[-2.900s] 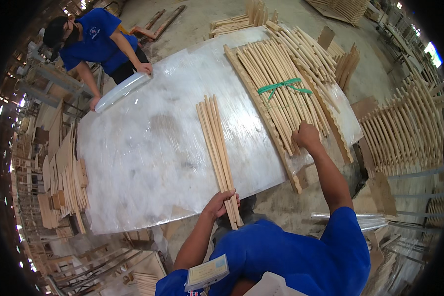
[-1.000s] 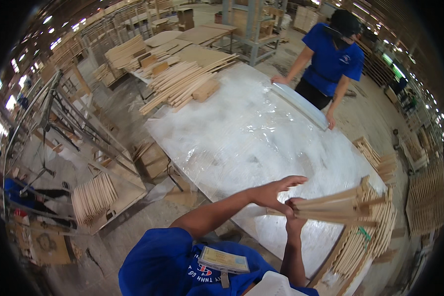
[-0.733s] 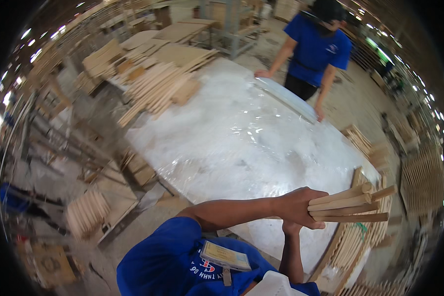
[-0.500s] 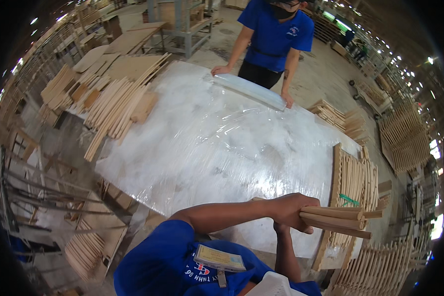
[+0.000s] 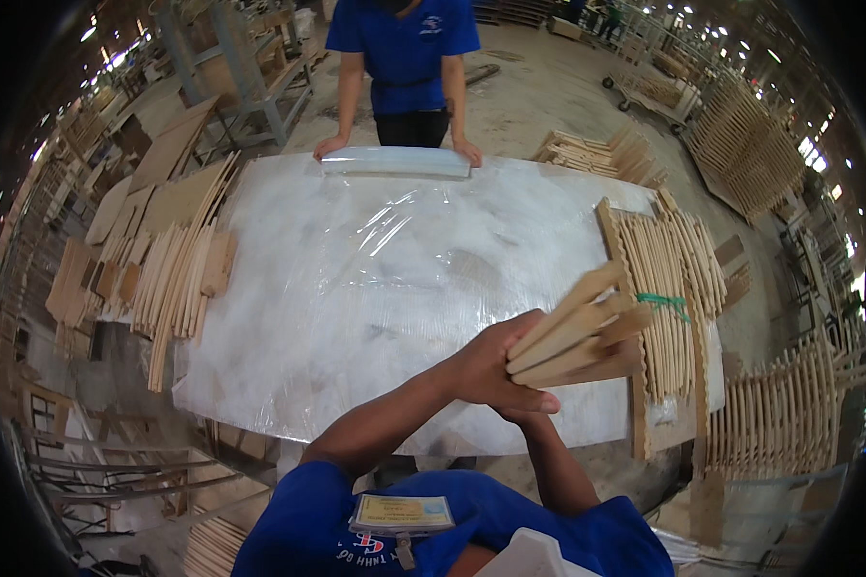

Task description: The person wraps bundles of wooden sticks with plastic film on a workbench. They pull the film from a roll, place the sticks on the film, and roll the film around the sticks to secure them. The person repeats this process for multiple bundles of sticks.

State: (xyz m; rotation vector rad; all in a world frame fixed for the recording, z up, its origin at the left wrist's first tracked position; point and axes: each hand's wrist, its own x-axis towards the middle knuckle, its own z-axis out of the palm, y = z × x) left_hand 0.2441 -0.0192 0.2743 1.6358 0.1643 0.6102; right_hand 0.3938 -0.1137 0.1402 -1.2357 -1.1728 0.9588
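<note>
My left hand [image 5: 498, 363] is closed around a bundle of flat wooden slats [image 5: 573, 337], which point up and to the right over the table. Just below it, my right hand [image 5: 522, 414] is mostly hidden behind the left, so its fingers do not show. Under both lies the table [image 5: 289, 317], covered in clear, wrinkled plastic film [image 5: 385, 240]. On the far edge rests a roll of clear film [image 5: 394, 162], with a co-worker's two hands at its ends.
Racked thin wooden sticks [image 5: 659, 337] with a green tie [image 5: 664, 303] lie on the table's right end. More wooden pieces [image 5: 597, 154] are stacked at the far right. Long strips [image 5: 173, 279] lie at the left. A co-worker [image 5: 404, 58] in a blue shirt stands across the table.
My view has turned right, and the table sits squarer in it. The slats in my left hand have swung from pointing right to pointing up and right. The co-worker still holds the film roll.
</note>
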